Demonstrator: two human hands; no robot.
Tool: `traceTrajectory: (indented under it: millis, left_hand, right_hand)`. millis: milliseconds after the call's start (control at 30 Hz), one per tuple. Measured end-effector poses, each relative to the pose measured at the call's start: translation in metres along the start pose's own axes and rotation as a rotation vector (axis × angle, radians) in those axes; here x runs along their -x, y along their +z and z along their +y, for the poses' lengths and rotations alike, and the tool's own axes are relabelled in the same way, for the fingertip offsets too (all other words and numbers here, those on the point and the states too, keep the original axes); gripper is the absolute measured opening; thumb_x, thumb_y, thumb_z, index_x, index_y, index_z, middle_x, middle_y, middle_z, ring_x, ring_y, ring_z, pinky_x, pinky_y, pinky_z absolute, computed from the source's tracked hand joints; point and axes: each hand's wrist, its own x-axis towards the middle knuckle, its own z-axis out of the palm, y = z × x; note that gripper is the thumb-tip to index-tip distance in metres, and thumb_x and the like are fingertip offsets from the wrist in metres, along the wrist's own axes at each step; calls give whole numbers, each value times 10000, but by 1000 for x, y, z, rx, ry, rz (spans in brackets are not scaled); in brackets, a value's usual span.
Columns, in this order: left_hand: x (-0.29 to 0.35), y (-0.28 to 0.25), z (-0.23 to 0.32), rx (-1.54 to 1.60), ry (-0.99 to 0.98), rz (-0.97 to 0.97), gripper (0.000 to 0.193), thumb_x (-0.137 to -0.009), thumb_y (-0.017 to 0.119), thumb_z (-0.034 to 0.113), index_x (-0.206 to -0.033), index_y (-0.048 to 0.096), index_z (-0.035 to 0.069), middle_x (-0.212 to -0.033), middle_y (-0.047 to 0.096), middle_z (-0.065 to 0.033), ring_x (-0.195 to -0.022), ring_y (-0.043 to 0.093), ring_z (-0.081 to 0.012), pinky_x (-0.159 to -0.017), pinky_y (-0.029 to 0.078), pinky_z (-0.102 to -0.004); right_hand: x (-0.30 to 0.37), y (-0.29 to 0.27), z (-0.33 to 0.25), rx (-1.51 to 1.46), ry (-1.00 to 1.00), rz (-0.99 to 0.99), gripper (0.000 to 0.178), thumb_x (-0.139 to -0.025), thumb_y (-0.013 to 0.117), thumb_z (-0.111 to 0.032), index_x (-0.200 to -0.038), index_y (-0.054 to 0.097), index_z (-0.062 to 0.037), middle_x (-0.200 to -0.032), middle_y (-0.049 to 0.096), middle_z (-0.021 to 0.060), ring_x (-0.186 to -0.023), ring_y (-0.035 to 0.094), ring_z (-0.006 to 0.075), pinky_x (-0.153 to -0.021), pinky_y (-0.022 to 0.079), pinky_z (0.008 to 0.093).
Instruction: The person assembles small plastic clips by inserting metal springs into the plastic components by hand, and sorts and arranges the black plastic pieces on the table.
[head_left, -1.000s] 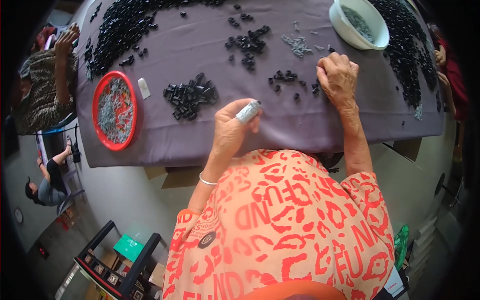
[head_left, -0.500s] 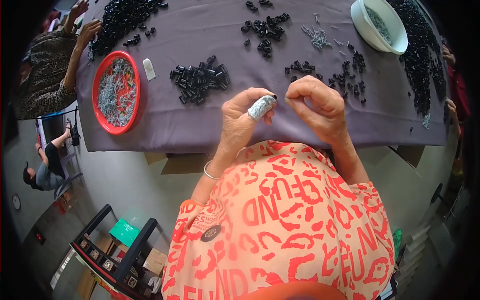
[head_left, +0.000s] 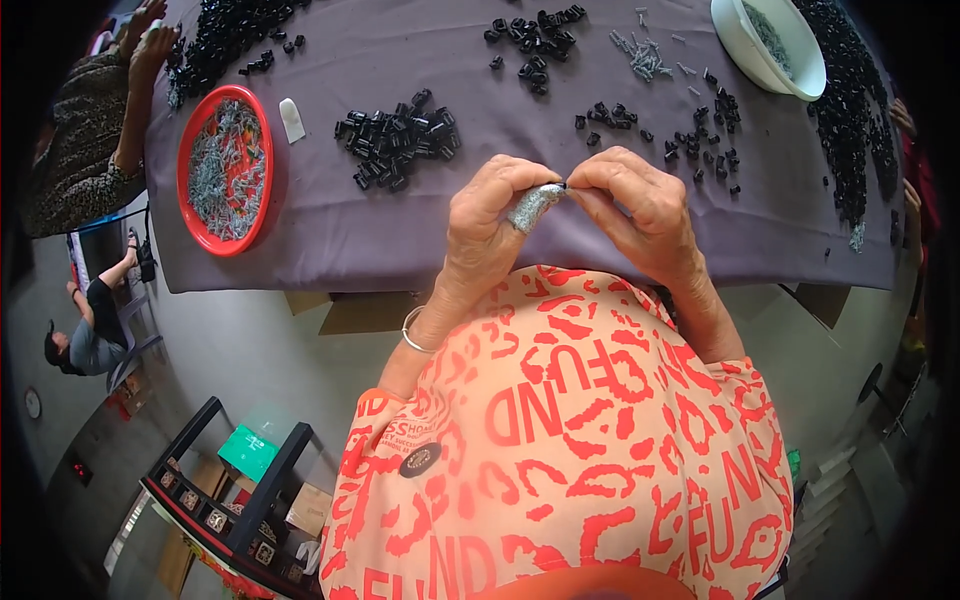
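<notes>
My left hand [head_left: 484, 215] is closed in a pinch, a silvery wrap [head_left: 536, 206] round one finger. At its fingertips a small black piece [head_left: 563, 185] just shows, mostly hidden. My right hand [head_left: 640, 208] meets it there, thumb and finger pressed together; what they hold is too small to make out. Beyond my hands lies a pile of black plastic clips [head_left: 395, 138]. Loose black pieces [head_left: 705, 140] are scattered to the right, near a heap of small grey pins [head_left: 642, 56].
On the purple-grey tablecloth [head_left: 330, 230] stand a red bowl [head_left: 265, 200] of grey pins at left and a white bowl [head_left: 808, 85] at far right. A white flat piece [head_left: 291, 120] lies beside the red bowl. Other people's arms [head_left: 140, 80] reach in at the edges.
My right hand has moved left, and its fingertips now meet those of my left hand at the black piece. The view has shifted slightly.
</notes>
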Motion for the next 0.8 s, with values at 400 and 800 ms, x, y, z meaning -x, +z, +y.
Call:
traceTrajectory:
  millis: [400,800]
  left_hand:
    - [3,3,-4,36,-37,-22,160,-789,641,-40,-941,624,6,-848,586,-58,-750,580,-137,-639,473,-254]
    - [3,1,-10,-50,64,6,187,-774,630,-59,-950,622,4,-859,600,-77,-754,599,-165,-630,484,-266]
  right_hand:
    - [6,6,-5,-84,114,57,202,-732,631,131,-890,596,11,-815,615,93,-728,602,195,-633,480,276]
    - [6,7,-3,-55,73,54,173,-724,637,128,-845,590,13,-778,611,93,-690,600,196,-619,481,283]
